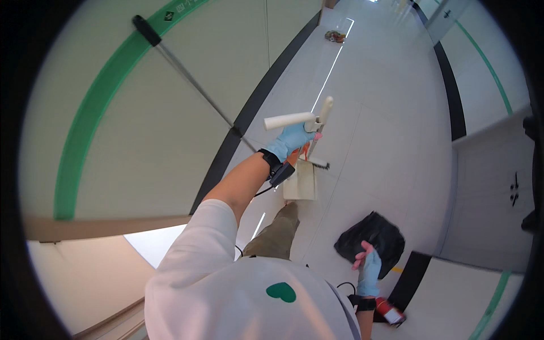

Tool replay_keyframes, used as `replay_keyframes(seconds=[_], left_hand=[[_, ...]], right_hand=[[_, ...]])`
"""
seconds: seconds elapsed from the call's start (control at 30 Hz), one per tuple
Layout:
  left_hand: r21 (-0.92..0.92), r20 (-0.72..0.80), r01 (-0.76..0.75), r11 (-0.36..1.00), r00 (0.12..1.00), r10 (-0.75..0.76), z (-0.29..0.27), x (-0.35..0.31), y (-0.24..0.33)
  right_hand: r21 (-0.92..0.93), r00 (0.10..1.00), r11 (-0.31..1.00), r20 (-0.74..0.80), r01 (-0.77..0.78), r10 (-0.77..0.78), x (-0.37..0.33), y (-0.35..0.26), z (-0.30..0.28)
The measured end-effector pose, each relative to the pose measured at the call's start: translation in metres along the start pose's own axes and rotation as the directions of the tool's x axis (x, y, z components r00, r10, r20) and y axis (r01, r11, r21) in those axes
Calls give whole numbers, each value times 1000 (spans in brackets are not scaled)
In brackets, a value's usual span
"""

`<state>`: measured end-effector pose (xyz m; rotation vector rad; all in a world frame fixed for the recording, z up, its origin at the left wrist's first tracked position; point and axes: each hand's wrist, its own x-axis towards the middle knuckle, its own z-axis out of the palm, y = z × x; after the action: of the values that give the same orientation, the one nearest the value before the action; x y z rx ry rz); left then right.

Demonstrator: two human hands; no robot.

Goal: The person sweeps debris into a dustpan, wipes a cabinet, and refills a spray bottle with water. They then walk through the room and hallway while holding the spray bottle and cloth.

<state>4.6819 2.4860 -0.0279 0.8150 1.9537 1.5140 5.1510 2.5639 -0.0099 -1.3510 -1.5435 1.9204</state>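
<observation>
My left hand (290, 141), in a light blue glove with pink fingertips, is closed around the upper part of a long-handled dustpan (300, 186) and a small broom (315, 162). Their white handle ends stick out above the fist, one pointing left and one away from me. The cream dustpan hangs low by my leg, and the dark bristles of the broom show beside it. Lower right, my right hand (369, 265) wears the same kind of glove. Its fingers are apart, in front of a black plastic bag (371, 229), with nothing visible in them.
A metal pole (195, 82) with a black grip leans against the left wall. Crumpled colourful litter (335, 37) lies farther up the white floor. Near my right wrist is a red object (391, 311). A grey double door (493, 192) stands at right.
</observation>
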Motion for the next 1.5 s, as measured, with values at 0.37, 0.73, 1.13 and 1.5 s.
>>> replay_keyframes(seconds=[0.37,0.73,1.13,1.5], left_hand=[[-48,-118,79,996,989,-85,-18,205,-113],[-15,-292,314,949,907,-304,-79,283,-191],[-12,-480,377,926,811,-336,-131,343,-185],[48,-547,362,931,789,-279,-121,363,-201]], right_hand=[[-327,754,716,506,617,-419,342,-198,191],[-326,489,607,864,724,-119,540,-262,427],[6,-48,245,985,970,167,527,-391,514],[-154,87,278,967,948,238,496,-410,536]])
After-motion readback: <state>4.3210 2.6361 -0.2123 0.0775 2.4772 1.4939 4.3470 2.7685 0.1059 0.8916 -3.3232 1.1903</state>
